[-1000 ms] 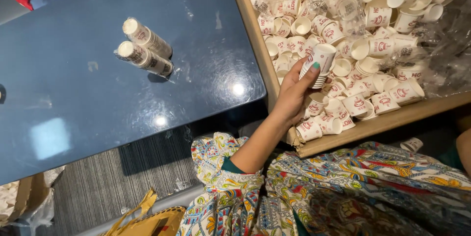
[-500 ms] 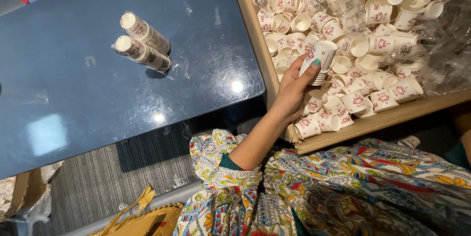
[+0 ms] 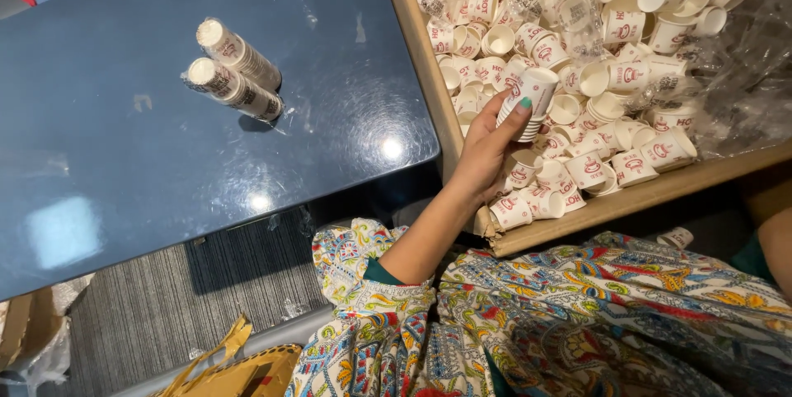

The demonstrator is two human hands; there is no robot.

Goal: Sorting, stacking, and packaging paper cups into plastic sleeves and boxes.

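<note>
Gripping short stack of white printed paper cups [image 3: 528, 98] — left hand [image 3: 487, 154] clenched round it, long axis tilting up-right from palm; right hand unseen.

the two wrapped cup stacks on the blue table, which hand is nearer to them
Left. The left hand holds a small stack of paper cups over the wooden tray, right of the wrapped cup stacks. Only the right forearm shows at the frame's right edge, farther off.
</note>
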